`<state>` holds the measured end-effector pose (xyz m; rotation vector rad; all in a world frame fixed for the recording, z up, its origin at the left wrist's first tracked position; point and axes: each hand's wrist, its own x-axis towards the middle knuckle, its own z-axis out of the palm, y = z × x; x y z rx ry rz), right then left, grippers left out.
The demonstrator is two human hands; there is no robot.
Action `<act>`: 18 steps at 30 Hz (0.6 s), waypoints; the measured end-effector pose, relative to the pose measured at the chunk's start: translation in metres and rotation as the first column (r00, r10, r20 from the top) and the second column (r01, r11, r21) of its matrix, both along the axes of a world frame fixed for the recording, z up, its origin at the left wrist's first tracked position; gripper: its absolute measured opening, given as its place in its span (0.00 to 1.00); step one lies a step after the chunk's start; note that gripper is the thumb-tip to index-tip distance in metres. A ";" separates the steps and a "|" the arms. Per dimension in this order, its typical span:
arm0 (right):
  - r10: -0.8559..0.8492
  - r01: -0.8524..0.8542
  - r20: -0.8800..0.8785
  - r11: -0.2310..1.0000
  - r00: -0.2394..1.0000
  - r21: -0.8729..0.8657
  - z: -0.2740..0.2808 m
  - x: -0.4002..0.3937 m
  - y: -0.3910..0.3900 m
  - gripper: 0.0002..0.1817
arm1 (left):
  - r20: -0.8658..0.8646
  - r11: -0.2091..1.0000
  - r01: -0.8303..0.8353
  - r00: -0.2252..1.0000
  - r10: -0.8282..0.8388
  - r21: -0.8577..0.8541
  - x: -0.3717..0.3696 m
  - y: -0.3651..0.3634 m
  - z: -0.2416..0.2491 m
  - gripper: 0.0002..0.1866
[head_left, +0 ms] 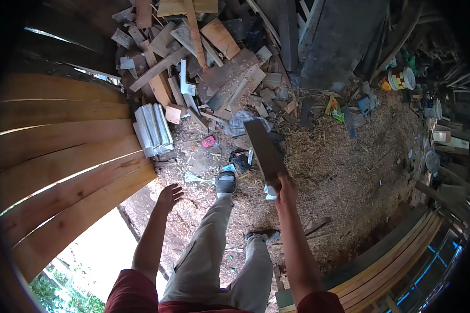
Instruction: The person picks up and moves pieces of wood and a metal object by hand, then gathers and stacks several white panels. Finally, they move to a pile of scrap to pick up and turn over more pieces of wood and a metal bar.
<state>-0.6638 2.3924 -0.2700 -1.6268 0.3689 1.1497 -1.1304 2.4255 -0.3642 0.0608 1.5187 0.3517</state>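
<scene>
Right hand (285, 189) clenched around the near end of a flat, dark grey wooden board (265, 148); the board angles up and away, its far end over the sawdust-strewn dirt floor (344, 172). Left hand (169, 196) spread wide, holding nothing, hanging just beside the end of the stacked pale orange planks (62, 156).

Judged step: carrying one offcut, mid-stride, black sandal (225, 183) forward. Next move calls for a firm hold and clear footing among the debris.

Ahead: heap of mixed scrap timber (203, 57); bundle of pale grey slats (152, 129) at its edge.

Unclear: fingers under the board hidden; small white object below the right hand unidentifiable; frame edges dark, right-side clutter indistinct.
</scene>
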 end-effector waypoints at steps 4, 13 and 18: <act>-0.043 0.042 0.008 0.993 0.999 0.113 -0.010 0.026 0.086 0.10 | -0.037 1.000 0.028 0.999 -0.028 -0.009 -0.010 0.016 0.001 0.23; -0.079 0.025 0.096 0.881 0.992 0.472 -0.010 0.107 0.265 0.20 | -0.130 0.974 0.120 0.987 -0.096 0.194 -0.036 0.082 0.031 0.25; -0.171 0.180 -0.056 0.954 0.984 0.240 -0.051 0.123 0.248 0.32 | -0.158 0.985 0.048 0.987 -0.021 0.164 -0.032 0.067 0.029 0.23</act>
